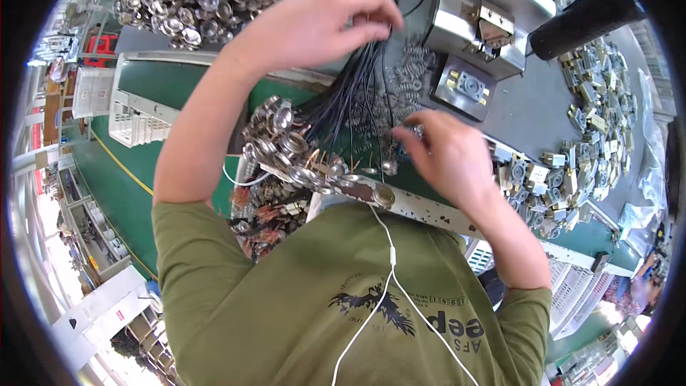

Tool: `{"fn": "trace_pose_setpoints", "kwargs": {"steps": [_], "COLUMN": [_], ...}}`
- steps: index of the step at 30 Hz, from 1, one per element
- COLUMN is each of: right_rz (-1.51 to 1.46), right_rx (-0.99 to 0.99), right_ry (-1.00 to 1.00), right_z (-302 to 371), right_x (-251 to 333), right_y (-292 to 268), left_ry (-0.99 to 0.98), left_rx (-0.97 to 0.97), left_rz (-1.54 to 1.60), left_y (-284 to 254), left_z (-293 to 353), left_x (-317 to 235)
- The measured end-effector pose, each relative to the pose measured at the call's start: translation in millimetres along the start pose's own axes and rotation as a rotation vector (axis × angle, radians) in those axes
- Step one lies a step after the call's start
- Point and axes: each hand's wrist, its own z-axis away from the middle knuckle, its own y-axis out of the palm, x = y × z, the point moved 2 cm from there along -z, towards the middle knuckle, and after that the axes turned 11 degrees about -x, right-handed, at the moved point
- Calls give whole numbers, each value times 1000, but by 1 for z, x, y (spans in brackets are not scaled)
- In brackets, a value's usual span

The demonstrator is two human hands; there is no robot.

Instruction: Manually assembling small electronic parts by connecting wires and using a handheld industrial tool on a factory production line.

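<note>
My left hand (332,25) reaches across the far end of a bundle of black wires (350,86). Its thumb and forefinger close around a single black wire (386,75), which hangs toward me. Lower and to the right, my right hand (454,157) is slightly blurred. Its thumb and fingers curl toward each other beside that wire; whatever lies between the tips is too unclear to name. Small coil springs (411,75) are strewn between the two hands. Shiny metal cups (275,139) are heaped left of the wires, and one round cup (384,196) rests at the near table edge.
A larger pile of metal cups (193,0) fills the far left. At the far right stand a metal fixture (493,0), a small block with a socket part (468,86) and a black cylindrical tool (586,14). Many socket parts (564,179) line the right side. A white crate (136,118) is leftward.
</note>
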Motion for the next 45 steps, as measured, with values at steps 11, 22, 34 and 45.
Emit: {"fn": "trace_pose_setpoints", "kwargs": {"steps": [11,22,34,45], "right_rz": [-1213,-296,33,-418], "right_rx": [203,127,-61,-194], "right_ry": [990,423,191,325], "right_z": [-20,24,32,61], "right_x": [2,-31,-61,-50], "right_y": [-32,-71,-61,-51], "left_ry": [240,322,418,432], "left_rx": [-45,-71,-31,28], "left_rz": [-174,-114,-21,-100], "left_y": [33,39,70,108], "left_z": [6,-4,-44,-44], "left_x": [17,50,-36,-43]}}
